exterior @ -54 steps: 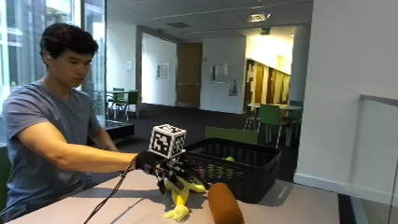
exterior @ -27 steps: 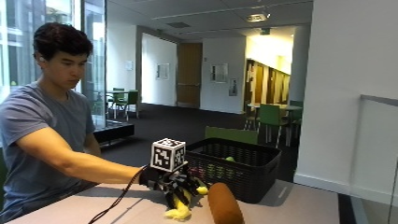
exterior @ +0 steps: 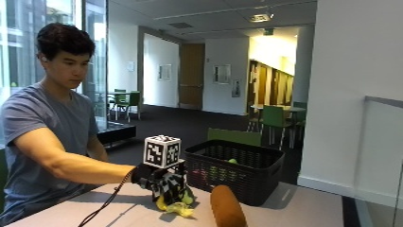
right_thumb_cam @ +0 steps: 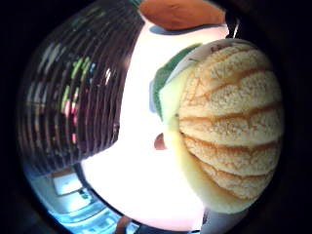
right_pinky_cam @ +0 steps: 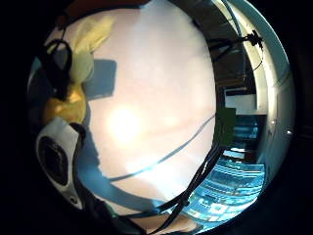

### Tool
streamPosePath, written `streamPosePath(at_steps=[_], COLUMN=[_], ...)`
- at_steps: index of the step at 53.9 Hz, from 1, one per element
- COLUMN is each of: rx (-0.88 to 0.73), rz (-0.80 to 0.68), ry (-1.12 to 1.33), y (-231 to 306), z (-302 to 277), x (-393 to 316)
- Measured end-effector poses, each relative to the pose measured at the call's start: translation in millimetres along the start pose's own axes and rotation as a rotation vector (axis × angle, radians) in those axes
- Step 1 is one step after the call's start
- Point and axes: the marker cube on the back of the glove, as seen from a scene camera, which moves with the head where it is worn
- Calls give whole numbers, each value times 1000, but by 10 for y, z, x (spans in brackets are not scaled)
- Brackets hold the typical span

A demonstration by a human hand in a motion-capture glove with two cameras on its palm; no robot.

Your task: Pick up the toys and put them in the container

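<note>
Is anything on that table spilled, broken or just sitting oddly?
Nothing looks spilled or damaged. The black basket stands upright on the table, a brown toy lies beside it, and the gloved right hand is down on a yellow and green toy. Those two toys simply are not in the basket yet.

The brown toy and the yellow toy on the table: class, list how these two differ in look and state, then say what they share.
1. The brown toy is one plain brown, rounded and oblong; the yellow toy is yellow with paler floppy parts.
2. The brown toy lies untouched, apart from the hands; the yellow toy sits under the gloved right hand, whose fingers reach down onto it.

Shared: both are on the table, outside the black basket.
</note>
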Motion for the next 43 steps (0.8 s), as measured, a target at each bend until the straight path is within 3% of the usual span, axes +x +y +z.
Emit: streamPosePath(at_steps=[10, 22, 33, 43], rx=[0, 136, 244, 303], rz=[61, 87, 53, -2], ry=[-28, -32, -42, -25], y=[-49, -223, -378, -759], z=[-587, -1870, -3080, -3406], x=[385, 493, -84, -685])
